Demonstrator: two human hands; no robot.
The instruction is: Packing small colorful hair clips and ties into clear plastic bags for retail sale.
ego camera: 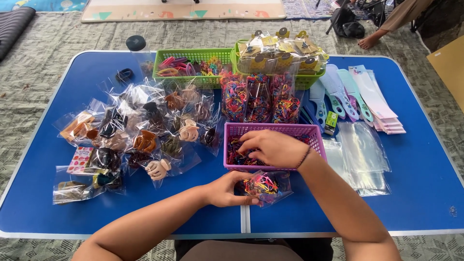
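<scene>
Left hand (226,189) is clamped on the mouth of a clear bag (267,186) partly filled with coloured bands, at six o'clock of the purple basket (273,131). Right hand (273,148) is curled down inside the basket over loose bands (238,155); whether its fingers have closed on any cannot be told. Advice: keep the mouth open and level, and take small pinches. Empty bags (362,157) lie at three o'clock.

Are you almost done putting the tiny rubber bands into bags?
Partly. Three filled bags of bands already lean behind the purple basket. Right now the left hand holds a clear bag with some bands inside, while the right hand reaches into the basket. Loose bands remain there, and empty bags wait beside it, so more is left.
</scene>
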